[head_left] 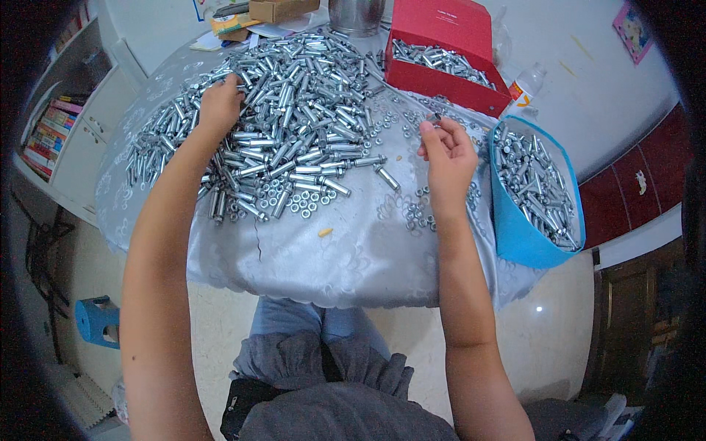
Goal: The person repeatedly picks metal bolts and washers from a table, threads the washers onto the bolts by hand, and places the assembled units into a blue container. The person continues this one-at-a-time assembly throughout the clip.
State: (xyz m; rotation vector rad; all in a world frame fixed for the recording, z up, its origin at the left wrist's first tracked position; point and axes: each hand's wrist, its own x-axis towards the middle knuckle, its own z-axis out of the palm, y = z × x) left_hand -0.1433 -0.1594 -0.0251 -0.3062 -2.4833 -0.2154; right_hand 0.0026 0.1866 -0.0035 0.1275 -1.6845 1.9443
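A broad heap of silvery expansion bolts [294, 110] with metal sleeves covers the left and middle of the table. Over its left part, my left hand [220, 106] is closed, its curled fingertips among the bolts; whatever it grips is hidden. My right hand [450, 151] is raised over the right side of the table, between the heap and a blue fabric bin [533, 253]. Its thumb and forefinger pinch a small metal part, too little of which shows to name. Loose nuts [419, 209] are scattered beneath it. More bolts [537, 184] fill the bin.
An open red box [441, 81] of bolts stands at the back right, with a plastic bottle [526, 84] beside it. At the back are a metal pot [357, 16] and a cardboard box [283, 9]. A blue stool [97, 321] stands on the floor at left.
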